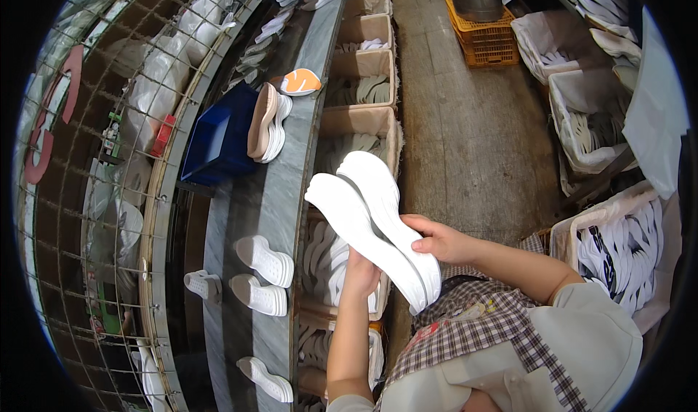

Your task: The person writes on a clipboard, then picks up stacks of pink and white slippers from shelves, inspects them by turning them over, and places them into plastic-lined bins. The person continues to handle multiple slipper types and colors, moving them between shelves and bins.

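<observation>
I hold a pair of white shoe soles side by side in front of me, tilted up and away from my body. My left hand [361, 272] is closed on the left white sole [349, 216] from below, its fingers mostly hidden behind it. My right hand [439, 239] grips the right white sole [384, 205] at its outer edge, thumb across the near part. The two soles touch along much of their length. On the grey marble-look ledge [251, 332] to the left lie several white soles, among them one white sole [265, 261] near my left hand.
A blue bin [220, 139] stands on the ledge beside a tan-and-white sole stack [267, 125] and an orange-and-white piece [301, 82]. Lined baskets [396, 132] of soles run below the ledge. More baskets [563, 226] and an orange crate [472, 45] line the right. Wire mesh [109, 157] borders the left.
</observation>
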`<state>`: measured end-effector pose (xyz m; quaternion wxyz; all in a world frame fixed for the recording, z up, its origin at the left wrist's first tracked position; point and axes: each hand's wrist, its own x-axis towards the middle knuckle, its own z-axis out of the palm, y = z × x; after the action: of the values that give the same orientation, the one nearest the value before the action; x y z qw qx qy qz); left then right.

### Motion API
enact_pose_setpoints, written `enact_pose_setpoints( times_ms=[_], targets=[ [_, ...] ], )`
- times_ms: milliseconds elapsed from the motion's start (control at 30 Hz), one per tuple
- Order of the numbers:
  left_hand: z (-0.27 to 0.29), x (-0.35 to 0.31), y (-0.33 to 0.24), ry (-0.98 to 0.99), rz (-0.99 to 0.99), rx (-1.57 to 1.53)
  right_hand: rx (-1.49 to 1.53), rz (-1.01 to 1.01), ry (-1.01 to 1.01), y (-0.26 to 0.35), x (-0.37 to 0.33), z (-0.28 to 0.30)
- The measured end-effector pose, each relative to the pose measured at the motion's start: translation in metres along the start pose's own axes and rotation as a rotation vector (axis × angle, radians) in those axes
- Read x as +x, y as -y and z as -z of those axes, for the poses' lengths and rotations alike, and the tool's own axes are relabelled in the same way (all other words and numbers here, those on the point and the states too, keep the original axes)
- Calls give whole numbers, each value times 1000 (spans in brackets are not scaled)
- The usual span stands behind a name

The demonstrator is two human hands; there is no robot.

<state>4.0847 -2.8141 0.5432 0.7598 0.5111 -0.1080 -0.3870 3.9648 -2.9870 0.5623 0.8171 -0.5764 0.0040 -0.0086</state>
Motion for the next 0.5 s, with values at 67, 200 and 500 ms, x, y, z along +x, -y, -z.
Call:
enact_pose_setpoints(
  times_ms=[67,200,500],
  targets=[
    [-1,1,-3,38,-39,17,-95,39,31,2,0,3],
    [-16,-2,-18,32,-112,60,-322,113,156,10,11,15],
    [-43,-2,-39,-104,132,-111,-259,-44,243,24,26,38]
  ],
)
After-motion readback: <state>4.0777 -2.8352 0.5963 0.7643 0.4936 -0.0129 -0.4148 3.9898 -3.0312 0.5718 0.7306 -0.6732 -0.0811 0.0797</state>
